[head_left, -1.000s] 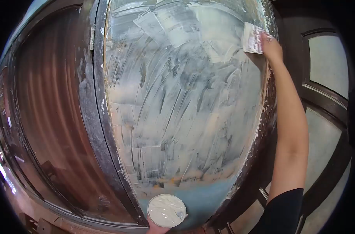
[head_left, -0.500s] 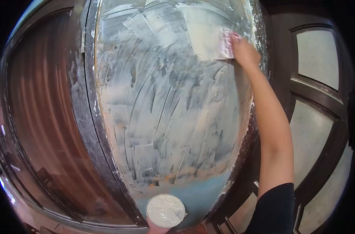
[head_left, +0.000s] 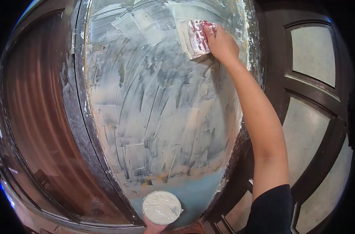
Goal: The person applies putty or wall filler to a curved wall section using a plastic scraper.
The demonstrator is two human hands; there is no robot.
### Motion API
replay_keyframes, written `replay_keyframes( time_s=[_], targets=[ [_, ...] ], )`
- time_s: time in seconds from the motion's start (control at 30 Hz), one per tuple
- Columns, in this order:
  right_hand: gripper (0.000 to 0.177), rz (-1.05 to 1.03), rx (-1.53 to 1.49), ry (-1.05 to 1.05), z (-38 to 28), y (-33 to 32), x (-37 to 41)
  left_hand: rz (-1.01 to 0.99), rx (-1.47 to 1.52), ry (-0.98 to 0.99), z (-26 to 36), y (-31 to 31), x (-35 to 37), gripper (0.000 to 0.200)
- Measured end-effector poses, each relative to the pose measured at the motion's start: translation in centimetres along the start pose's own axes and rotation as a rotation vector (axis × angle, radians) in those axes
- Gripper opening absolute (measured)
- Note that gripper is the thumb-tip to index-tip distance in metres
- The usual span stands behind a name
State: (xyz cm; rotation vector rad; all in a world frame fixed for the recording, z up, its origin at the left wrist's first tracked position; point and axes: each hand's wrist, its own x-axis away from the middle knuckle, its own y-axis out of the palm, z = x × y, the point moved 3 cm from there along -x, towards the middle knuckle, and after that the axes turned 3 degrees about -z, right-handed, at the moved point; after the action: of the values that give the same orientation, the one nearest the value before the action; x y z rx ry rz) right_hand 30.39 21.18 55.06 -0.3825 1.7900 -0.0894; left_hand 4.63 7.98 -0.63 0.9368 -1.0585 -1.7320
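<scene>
My right hand [head_left: 223, 43] is closed on a wide scraper [head_left: 199, 38] with a red, paste-smeared grip. Its pale blade lies against the upper part of a tall panel [head_left: 162, 117] streaked with white and grey paste. Low in the view, my left hand [head_left: 154, 227] holds a round tub of white paste [head_left: 162, 207] from beneath. Most of that hand is hidden by the tub, whose open top faces me.
Dark, paste-spotted frame edges run down both sides of the panel. To the left is a glazed door [head_left: 41, 124] with brown curtain-like folds. A dark frame with pale panes [head_left: 313, 54] stands on the right.
My right hand has moved the scraper to the left and slightly up across the panel. The whole view has shifted a little, and the tub appears slightly further left.
</scene>
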Motion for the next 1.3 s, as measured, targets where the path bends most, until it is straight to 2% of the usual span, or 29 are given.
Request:
replay_keyframes(
  time_s=[0.07, 0.13, 0.17, 0.2, 0.23, 0.3, 0.33, 0.37, 0.4, 0.43, 0.47, 0.53, 0.6, 0.67, 0.7, 0.73, 0.8, 0.83, 0.87, 0.93, 1.03, 1.07, 1.1, 1.13, 1.23, 1.27, 1.3],
  targets=[
    [0.067, -0.066, 0.090, 0.046, 1.5, 0.3, 0.0, -0.006, -0.043, 0.018, -0.1, -0.5, -0.2, 0.068],
    [0.069, -0.060, 0.170, 0.094, 6.6, -1.0, -1.1, 0.003, -0.222, 0.088, -0.4, -1.7, 0.1, 0.067],
    [0.069, -0.045, 0.214, 0.105, 9.4, -1.6, -1.7, 0.018, 0.064, 0.046, -0.3, -0.3, 0.3, 0.066],
    [0.069, -0.022, 0.291, 0.177, 11.1, -2.9, -2.0, 0.021, 0.069, 0.052, -0.5, -0.9, 0.5, 0.066],
    [0.066, 0.012, 0.379, 0.179, 12.0, -4.3, -1.8, 0.028, -0.112, 0.106, -0.5, -2.0, 0.8, 0.065],
    [0.053, 0.017, 0.358, 0.137, 13.5, -6.5, -2.1, 0.040, -0.481, 0.208, -0.5, -3.2, 1.2, 0.064],
    [0.046, 0.025, 0.351, 0.110, 13.9, -7.2, -2.0, 0.044, -0.480, 0.206, -0.7, -3.2, 1.2, 0.064],
    [0.046, 0.018, 0.353, 0.112, 15.0, -7.2, -2.1, 0.002, -0.384, 0.178, -0.7, -1.9, 1.1, 0.063],
    [0.039, 0.135, 0.151, -0.020, 15.6, -7.5, -2.3, -0.040, -0.288, 0.150, -0.6, -0.4, 0.9, 0.062],
    [0.033, 0.252, -0.053, -0.150, 16.3, -7.8, -2.4, 0.009, 0.062, 0.000, -0.8, 0.8, 0.5, 0.064],
    [0.033, 0.252, -0.051, -0.146, 16.4, -8.2, -2.2, 0.012, 0.059, -0.004, -1.1, 0.6, 0.2, 0.064],
    [0.027, 0.016, -0.229, -0.022, 15.7, -9.0, -1.7, 0.025, 0.017, -0.019, -1.7, 0.6, -0.7, 0.066],
    [0.026, 0.042, -0.289, -0.023, 14.6, -9.4, -0.9, 0.025, 0.045, -0.058, -2.2, 1.5, -1.1, 0.067],
    [0.028, -0.142, -0.446, -0.100, 14.0, -9.3, -0.6, -0.010, 0.140, -0.093, -2.8, 1.8, -1.4, 0.067],
    [0.035, -0.283, -0.519, -0.097, 13.5, -9.4, -0.4, 0.000, 0.042, -0.073, -3.0, 1.8, -1.4, 0.068],
    [0.035, -0.284, -0.520, -0.095, 13.2, -9.6, 0.0, 0.002, 0.041, -0.073, -3.2, 1.7, -1.6, 0.068],
    [0.050, -0.411, -0.501, -0.230, 11.9, -10.0, 2.0, -0.011, 0.144, -0.099, -3.6, 1.8, -1.6, 0.068],
    [0.062, -0.542, -0.492, -0.244, 11.3, -10.6, 2.8, -0.008, 0.146, -0.095, -3.7, 2.3, -1.5, 0.068],
    [0.062, -0.546, -0.497, -0.248, 11.4, -10.5, 3.2, -0.003, 0.144, -0.092, -3.8, 2.8, -1.5, 0.066],
    [0.066, -0.656, -0.483, -0.404, 10.9, -10.3, 4.2, 0.006, 0.141, -0.082, -4.0, 3.3, -1.4, 0.063],
    [0.056, -0.592, -0.366, -0.497, 10.4, -10.1, 4.2, 0.022, 0.088, -0.051, -4.2, 3.7, -1.6, 0.063],
    [0.051, -0.549, -0.274, -0.544, 10.2, -9.9, 4.1, -0.009, 0.171, -0.071, -4.3, 4.0, -1.6, 0.064],
    [0.036, -0.475, -0.274, -0.553, 9.8, -9.9, 4.3, -0.040, 0.253, -0.092, -4.4, 4.3, -1.6, 0.065],
    [0.036, -0.475, -0.279, -0.552, 9.6, -9.8, 4.2, -0.037, 0.250, -0.089, -4.6, 4.1, -1.6, 0.065],
    [0.028, -0.557, 0.063, -0.254, 8.5, -10.8, 3.9, 0.024, 0.129, -0.040, -4.9, 3.7, -1.6, 0.066],
    [0.028, -0.557, 0.061, -0.255, 8.7, -10.8, 3.8, 0.024, 0.128, -0.039, -5.1, 3.7, -1.6, 0.066],
    [0.026, -0.471, 0.217, -0.323, 8.8, -10.8, 3.7, 0.025, 0.151, -0.028, -5.1, 3.7, -1.5, 0.066]
  ],
)
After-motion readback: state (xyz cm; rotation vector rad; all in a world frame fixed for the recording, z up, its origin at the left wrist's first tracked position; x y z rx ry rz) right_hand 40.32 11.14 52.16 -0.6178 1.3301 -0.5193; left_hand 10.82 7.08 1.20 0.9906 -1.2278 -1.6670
